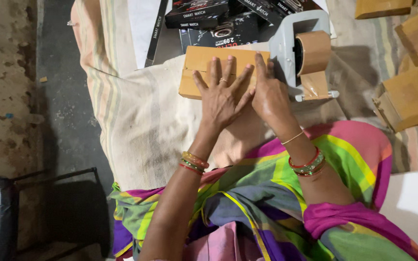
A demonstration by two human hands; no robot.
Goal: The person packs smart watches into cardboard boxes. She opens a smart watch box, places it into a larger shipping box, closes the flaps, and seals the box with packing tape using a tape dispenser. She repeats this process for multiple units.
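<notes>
A small brown cardboard box [200, 63] lies on a striped cloth [136, 121] in front of me. My left hand [220, 96] rests flat on the box's top with fingers spread wide. My right hand [268, 94] presses on the box's right part, its fingers stretched along the top edge and touching the left hand's thumb. Just right of the box stands a grey tape dispenser [291, 46] with a roll of brown tape [314, 50]. Both wrists wear coloured bangles.
Black product boxes [204, 14] lie stacked beyond the cardboard box. More brown cardboard boxes [412, 96] sit at the right. A dark chair [6, 212] stands at the lower left on a stained floor [6, 72]. My lap is covered by bright multicoloured fabric [286, 203].
</notes>
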